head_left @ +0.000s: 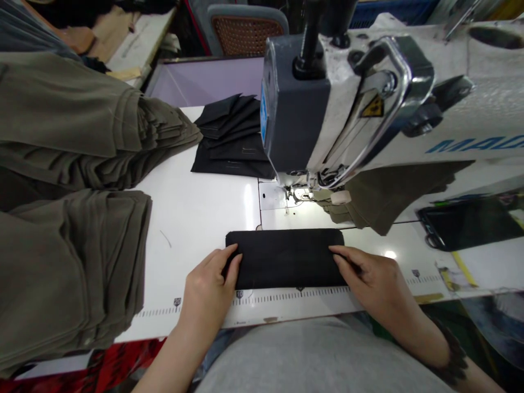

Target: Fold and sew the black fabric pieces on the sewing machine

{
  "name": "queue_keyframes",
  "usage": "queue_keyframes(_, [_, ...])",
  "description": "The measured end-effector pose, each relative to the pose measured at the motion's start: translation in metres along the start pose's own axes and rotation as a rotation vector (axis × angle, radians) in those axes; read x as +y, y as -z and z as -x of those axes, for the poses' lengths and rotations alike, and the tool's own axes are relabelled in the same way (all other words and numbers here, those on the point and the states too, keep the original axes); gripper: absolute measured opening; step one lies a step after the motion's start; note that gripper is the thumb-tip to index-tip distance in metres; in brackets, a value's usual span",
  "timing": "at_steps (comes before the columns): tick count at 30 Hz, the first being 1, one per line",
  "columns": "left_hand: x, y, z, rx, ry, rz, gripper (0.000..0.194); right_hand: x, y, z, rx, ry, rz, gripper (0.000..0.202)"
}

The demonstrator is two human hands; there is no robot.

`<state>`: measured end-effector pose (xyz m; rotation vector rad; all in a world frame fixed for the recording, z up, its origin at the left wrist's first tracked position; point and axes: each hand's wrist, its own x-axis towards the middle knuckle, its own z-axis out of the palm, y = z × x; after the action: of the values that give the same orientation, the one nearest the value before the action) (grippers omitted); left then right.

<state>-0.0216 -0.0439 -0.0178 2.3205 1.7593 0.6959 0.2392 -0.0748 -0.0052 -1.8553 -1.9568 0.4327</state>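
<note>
A black rectangular fabric piece (286,259) lies along the front of the sewing table, just before the needle area. My left hand (215,278) pinches its left end between thumb and fingers. At the opposite end, my right hand (364,273) grips the fabric in the same way. Behind the cloth stands the sewing machine (295,103), its presser foot (297,194) over the metal needle plate (272,197). No part of the black piece is under the foot.
Piles of olive fabric (69,262) cover the table's left side. Several black pieces (233,142) lie stacked left of the machine head. Olive pieces (380,191) rest beneath the machine arm, near a black phone-like object (478,221). A ruler scale (270,298) runs along the front edge.
</note>
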Motion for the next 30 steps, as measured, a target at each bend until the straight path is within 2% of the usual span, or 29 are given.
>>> queue_keyframes(8, [0.000,0.000,0.000,0.007,-0.025,-0.029,0.022,0.000,0.001,-0.001,-0.018,0.012,-0.003,0.023])
queue_keyframes(16, [0.001,-0.001,0.004,0.041,-0.049,-0.038,0.020,0.006,0.000,0.013,0.044,0.202,-0.079,0.024])
queue_keyframes(22, [0.002,-0.003,0.011,0.089,-0.072,-0.063,0.017,0.007,0.000,0.012,0.026,0.217,-0.066,0.024])
queue_keyframes(26, [0.002,-0.003,0.013,0.118,-0.093,-0.058,0.017,0.009,-0.001,0.013,0.056,0.289,-0.079,0.024])
queue_keyframes(30, [0.003,-0.003,0.012,0.104,-0.071,-0.044,0.017,0.010,0.001,0.014,0.059,0.291,-0.071,0.022])
